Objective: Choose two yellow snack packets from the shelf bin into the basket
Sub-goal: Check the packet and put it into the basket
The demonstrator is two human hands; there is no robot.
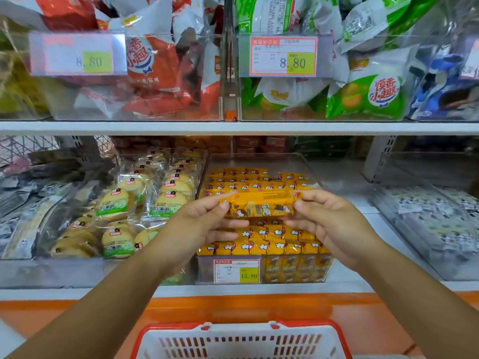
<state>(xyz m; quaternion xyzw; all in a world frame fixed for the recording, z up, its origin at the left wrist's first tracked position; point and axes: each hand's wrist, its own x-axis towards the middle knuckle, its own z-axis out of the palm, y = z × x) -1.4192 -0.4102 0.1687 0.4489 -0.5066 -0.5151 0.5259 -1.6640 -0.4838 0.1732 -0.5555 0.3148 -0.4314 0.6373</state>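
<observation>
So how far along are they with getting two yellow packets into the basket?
Done: nothing that shows; the visible bit of the basket holds no packet, though most of its inside is out of frame. In hand: a yellow packet, pinched at its ends by the left hand and right hand above the shelf bin. To do: drop it in the basket, then pick a second.

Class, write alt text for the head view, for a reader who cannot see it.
The left hand and right hand pinch the ends of a yellow packet above a clear bin full of the same packets. A red-rimmed basket sits below, in front of the shelf.
</observation>
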